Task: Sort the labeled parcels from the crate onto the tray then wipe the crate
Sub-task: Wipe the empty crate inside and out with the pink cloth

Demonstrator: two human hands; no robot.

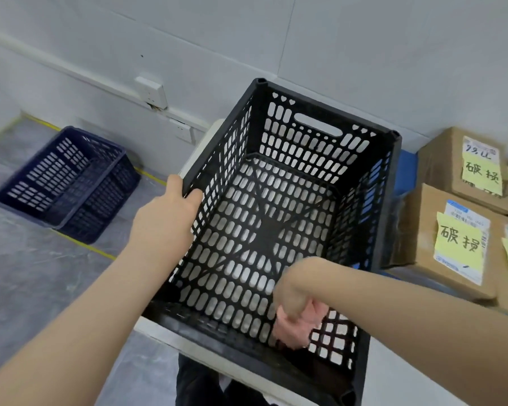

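Our left hand curls its fingers over the left rim of the black perforated plastic crate on the white desk. Our right hand has its fingers bunched round a pink cloth in the near corner.

Hard plastic, brown cardboard, paper and a little cloth.

The black crate is perforated moulded plastic with a dull sheen, its rim at 6 o'clock looking dusty; the pink cloth inside looks soft and matt. The blue crate at 9 o'clock is similar plastic. At 3 o'clock the boxes are matt brown cardboard with yellow paper notes. The white desk is smooth; the grey floor is faintly glossy.
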